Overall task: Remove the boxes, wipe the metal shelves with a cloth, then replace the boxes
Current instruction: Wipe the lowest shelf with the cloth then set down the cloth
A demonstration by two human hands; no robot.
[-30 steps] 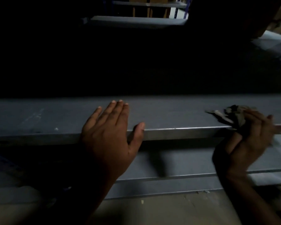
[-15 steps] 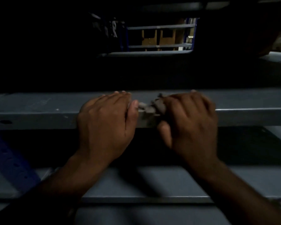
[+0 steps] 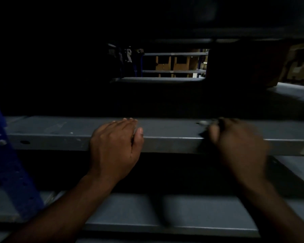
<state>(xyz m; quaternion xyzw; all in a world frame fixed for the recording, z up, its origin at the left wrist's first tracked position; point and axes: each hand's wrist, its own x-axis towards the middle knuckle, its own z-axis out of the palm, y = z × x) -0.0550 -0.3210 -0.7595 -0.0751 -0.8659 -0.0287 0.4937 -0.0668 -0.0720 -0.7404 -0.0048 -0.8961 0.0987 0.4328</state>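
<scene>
the scene is very dark. at the left a blue post [image 3: 11, 172] with holes rises in front of the shelf's [image 3: 174, 135] left end. through a gap at the far side we see more racks [image 3: 174, 71] with brown boxes [image 3: 181, 64], well apart from us. another box [image 3: 295, 65] sits far right, dim. a lower shelf [image 3: 182, 211] lies near us. the grey metal shelf runs long from left to right. our left hand [image 3: 115, 148] rests flat on its near edge, fingers pressed together, thumb out. our right hand [image 3: 239, 142], blurred, curls over the edge to the right, closed on a cloth [image 3: 204, 123] that barely shows at its fingertips on the shelf top.
</scene>
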